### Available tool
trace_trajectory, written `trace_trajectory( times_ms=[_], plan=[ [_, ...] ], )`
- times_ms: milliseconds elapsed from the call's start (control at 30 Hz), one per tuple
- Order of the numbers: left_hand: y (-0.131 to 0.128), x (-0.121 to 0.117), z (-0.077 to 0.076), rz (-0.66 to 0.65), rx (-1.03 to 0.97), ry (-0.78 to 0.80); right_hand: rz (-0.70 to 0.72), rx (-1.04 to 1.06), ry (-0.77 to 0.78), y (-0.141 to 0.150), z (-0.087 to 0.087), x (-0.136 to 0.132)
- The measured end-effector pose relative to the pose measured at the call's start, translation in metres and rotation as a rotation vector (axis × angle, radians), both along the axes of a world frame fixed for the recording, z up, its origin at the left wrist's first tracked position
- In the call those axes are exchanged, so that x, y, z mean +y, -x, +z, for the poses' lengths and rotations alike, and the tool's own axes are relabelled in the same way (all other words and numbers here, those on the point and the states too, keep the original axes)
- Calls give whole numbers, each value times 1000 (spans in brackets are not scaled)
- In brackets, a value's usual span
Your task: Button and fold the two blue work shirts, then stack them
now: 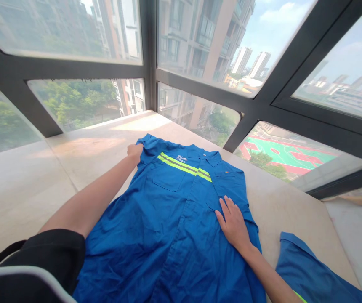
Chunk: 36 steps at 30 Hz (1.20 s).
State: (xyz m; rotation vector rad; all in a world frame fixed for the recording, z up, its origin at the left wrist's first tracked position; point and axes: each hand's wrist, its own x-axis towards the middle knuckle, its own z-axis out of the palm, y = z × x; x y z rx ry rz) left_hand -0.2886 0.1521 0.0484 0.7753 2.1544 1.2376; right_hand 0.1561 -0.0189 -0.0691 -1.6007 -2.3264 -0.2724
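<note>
A blue work jacket (174, 214) lies front side up, its collar pointing away from me. A yellow-green and grey reflective stripe (184, 166) crosses its chest, under a small white print. At the upper left, my left hand (136, 152) is closed around the bunched sleeve by the shoulder. My right hand (233, 221) rests flat on the right side of the front, fingers stretched out near a pocket. On that right side, the sleeve lies folded in over the body. The jacket's lower edge runs out of the frame.
The pale stone-like sill (57, 168) carries the jacket. Another piece of blue cloth (320, 269) with a yellow-green strip lies at the lower right. Dark window frames (151, 54) bound the far side. A white cable (32, 271) crosses the lower left.
</note>
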Motion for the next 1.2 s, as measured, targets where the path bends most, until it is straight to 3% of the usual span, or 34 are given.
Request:
trace_trajectory(
  times_ms=[100,133,267,300,367,500,633,733,833,1000,1200],
  plan=[
    [-25,-13,5,-170,222,-114,0,2,-6,0,-1,0],
    [-33,-19,6,-309,351,-151,0,6,-7,0,-1,0],
    [-58,-42,0,-1168,1090,-163,-2,28,-12,1,-2,0],
    [-61,-46,-3,-1304,1182,-132,-3,30,-14,2,-2,0],
    [-64,-51,-10,-1424,1246,-53,-5,30,-22,2,-2,0],
    [-63,-43,-17,-1307,1084,-37,-8,24,-35,3,-1,0],
    [-61,-19,-16,-979,865,-125,-8,15,-31,3,0,-1],
    [-61,4,-15,-765,795,-48,-3,23,-28,2,0,-1],
    [-63,26,-15,-644,726,83,0,31,-30,3,0,-2],
    [-79,52,-12,-534,700,248,-3,17,-46,4,2,-3],
    [-80,82,-4,-585,723,416,-6,13,-36,5,3,-5]
  ],
)
